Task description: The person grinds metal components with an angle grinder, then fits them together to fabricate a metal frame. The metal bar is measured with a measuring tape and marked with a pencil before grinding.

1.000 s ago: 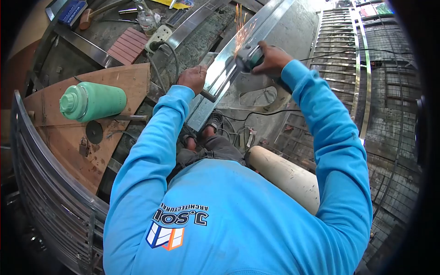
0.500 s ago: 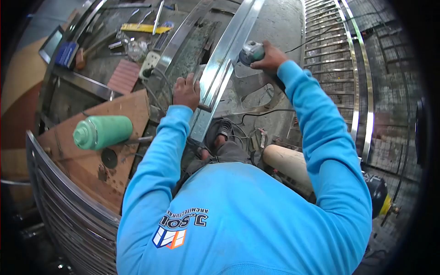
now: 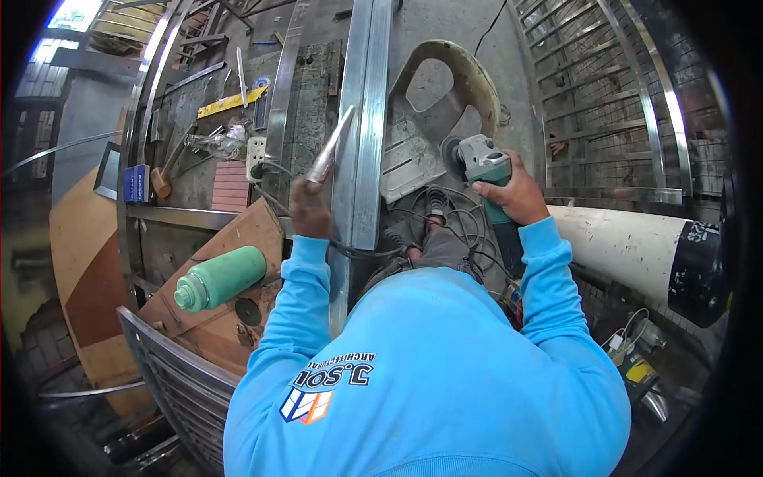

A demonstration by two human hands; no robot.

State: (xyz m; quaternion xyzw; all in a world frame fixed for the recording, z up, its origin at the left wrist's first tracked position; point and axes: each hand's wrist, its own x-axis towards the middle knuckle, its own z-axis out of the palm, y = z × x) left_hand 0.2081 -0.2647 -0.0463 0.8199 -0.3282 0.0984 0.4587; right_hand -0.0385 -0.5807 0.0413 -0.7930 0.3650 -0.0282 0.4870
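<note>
My left hand is closed round the lower end of a tapered metal piece, which points up and to the right over the long metal bars. My right hand grips a green and grey angle grinder to the right of the bars. The grinder's disc faces left, near a pale plastic chair lying on the floor. Its body reaches down beside my right sleeve.
At the left, a green bottle lies on a brown board. Beyond are a power strip, a hammer and a yellow level. Cables coil near my feet. On the right are a large white tube and metal grilles.
The view has shifted. My left hand now holds up the tapered metal piece. My right hand, with the grinder, has moved back from the bars toward my body.
</note>
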